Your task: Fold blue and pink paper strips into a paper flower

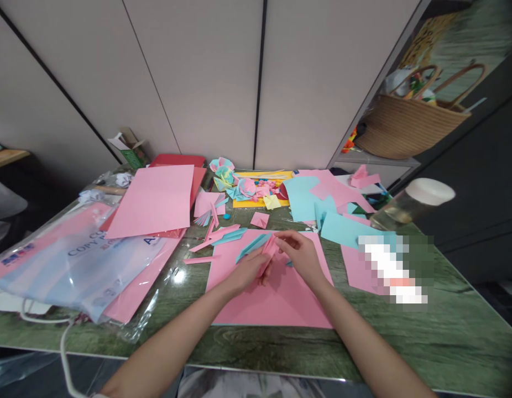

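Both my hands meet above a large pink paper sheet (276, 301) lying on the green table (447, 331). My left hand (247, 271) and my right hand (299, 254) pinch a small folded pink paper piece (269, 251) between their fingertips. A folded light-blue strip (251, 247) lies just left of that piece, by my left fingers. Pink strips (206, 243) lie farther left.
A plastic-wrapped copy paper pack (73, 260) and a pink sheet (156, 202) lie at left. Blue and pink sheets (318, 202) and paper flowers (239, 185) crowd the back. A white-lidded jar (409, 204) stands at right, a woven basket (409, 124) on a shelf behind.
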